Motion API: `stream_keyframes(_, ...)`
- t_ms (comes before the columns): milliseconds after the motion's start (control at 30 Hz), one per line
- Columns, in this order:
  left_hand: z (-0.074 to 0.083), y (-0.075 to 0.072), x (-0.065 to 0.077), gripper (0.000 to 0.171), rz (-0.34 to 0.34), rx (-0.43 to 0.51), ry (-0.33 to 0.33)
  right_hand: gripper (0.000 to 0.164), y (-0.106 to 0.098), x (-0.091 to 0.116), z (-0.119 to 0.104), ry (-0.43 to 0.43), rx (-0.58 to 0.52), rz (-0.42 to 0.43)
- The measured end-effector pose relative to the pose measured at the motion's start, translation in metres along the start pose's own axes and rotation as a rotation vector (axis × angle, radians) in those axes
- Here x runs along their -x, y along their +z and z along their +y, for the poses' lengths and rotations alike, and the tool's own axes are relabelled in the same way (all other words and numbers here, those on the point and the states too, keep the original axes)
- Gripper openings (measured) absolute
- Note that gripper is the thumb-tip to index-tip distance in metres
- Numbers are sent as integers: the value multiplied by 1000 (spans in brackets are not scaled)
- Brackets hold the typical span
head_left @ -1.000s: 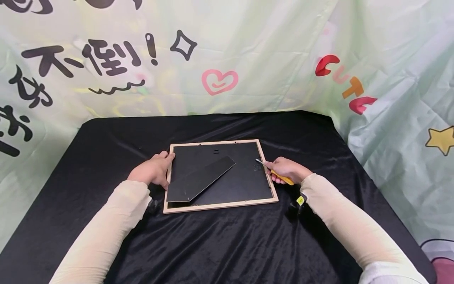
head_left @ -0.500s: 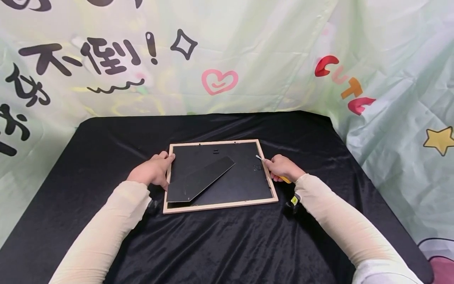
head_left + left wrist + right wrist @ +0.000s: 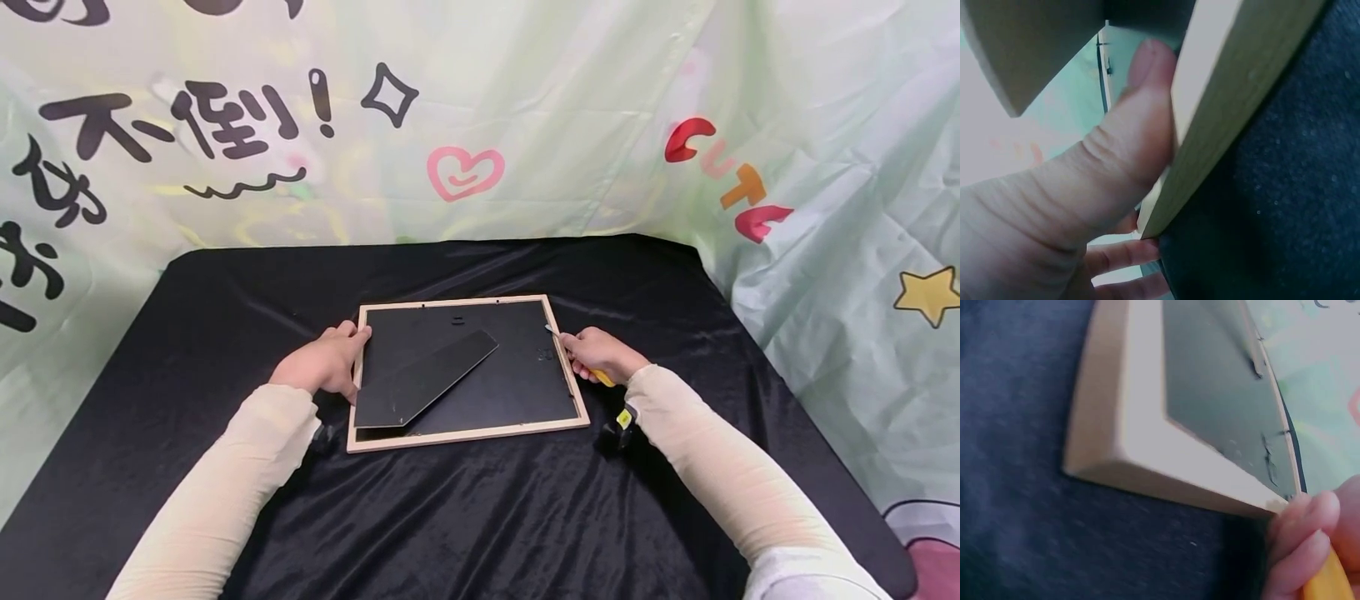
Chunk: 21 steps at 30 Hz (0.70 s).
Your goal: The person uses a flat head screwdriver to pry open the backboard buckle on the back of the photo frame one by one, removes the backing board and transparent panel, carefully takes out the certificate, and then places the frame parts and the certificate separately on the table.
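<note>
A picture frame (image 3: 465,436) with a pale wooden rim lies face down on black cloth. Its black backing board (image 3: 517,392) carries a slanted easel stand (image 3: 431,375). My left hand (image 3: 322,362) grips the frame's left side; the left wrist view shows the thumb over the inner edge of the wood. At the right side, my right hand (image 3: 603,352) holds a screwdriver (image 3: 602,378) with a yellow handle. Its metal tip reaches over the rim to the board's right edge. Small dark metal tabs (image 3: 1269,459) show along that edge in the right wrist view.
A black velvety cloth (image 3: 480,517) covers the table. Behind it hangs a pale green printed curtain (image 3: 570,125) with letters, a heart and a star. Dark wrist devices sit below each sleeve cuff, the right one (image 3: 617,433) with a yellow label.
My right hand has shifted slightly left, and the screwdriver tip has moved a little farther up the frame's right side. The left hand and the frame stay nearly in place.
</note>
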<state>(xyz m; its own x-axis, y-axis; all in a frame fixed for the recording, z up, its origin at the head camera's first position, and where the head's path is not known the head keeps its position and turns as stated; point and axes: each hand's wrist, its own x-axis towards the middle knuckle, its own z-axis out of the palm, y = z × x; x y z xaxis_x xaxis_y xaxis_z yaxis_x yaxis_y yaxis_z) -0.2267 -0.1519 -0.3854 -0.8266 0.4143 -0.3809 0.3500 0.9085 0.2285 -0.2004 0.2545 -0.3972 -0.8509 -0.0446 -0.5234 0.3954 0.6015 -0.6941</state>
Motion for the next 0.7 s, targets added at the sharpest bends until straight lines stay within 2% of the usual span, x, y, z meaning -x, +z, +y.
stream_keyframes(167,1,-1,0,117,-2,-1,4,40,-7,0,1,65,-80,-76)
stream_keyframes(267,0,-2,1,118,-2,-6,3,40,-7,2,1,42,-72,-81)
stream_keyframes(467,0,-3,3,118,0,-13,12,42,-2,2,-3,-20,54,2)
stream_keyframes(700,3,-2,2,119,-4,-5,12,45,4,-5,-2,-78,261,116)
